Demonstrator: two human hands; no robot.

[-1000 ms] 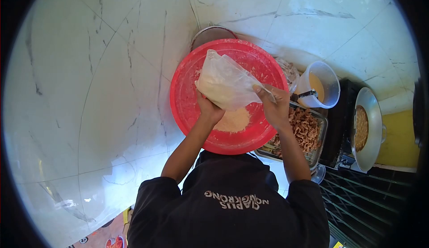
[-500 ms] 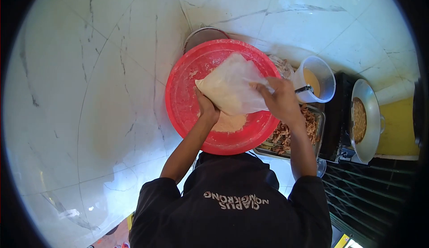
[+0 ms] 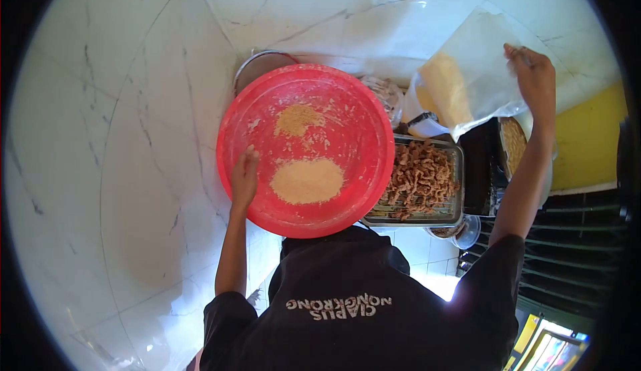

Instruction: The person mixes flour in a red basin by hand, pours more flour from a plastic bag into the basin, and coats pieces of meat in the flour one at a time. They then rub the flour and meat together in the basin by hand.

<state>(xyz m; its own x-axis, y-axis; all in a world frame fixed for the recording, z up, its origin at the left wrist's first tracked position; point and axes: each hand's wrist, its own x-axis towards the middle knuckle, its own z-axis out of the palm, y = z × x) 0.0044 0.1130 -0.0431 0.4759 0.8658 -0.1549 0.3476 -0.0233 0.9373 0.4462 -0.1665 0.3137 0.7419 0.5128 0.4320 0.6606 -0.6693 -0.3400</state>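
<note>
My right hand [image 3: 531, 77] is raised at the upper right, gripping a clear plastic bag [image 3: 484, 50] by its top edge. Pale powder [image 3: 446, 85] fills the lower corner of the bag, which hangs in front of a translucent tub [image 3: 427, 124] and partly hides it. At the left side of a red basin [image 3: 370, 177], my left hand [image 3: 245, 176] rests just inside the rim, fingers extended and empty. Two heaps lie in the basin: a yellowish powder heap [image 3: 298, 120] and a larger, paler powder mound [image 3: 307, 180].
A metal tray [image 3: 461, 170] of brown fried pieces [image 3: 420, 177] adjoins the basin. Farther right, a wok [image 3: 544, 177] with brown food [image 3: 513, 142] sits on a black stove [image 3: 479, 170]. Marble-patterned tiled walls [image 3: 140, 137] rise at left and behind.
My right hand has carried the bag from above the basin to the right, in front of the tub. My left hand has let go of it, and both powder heaps now show.
</note>
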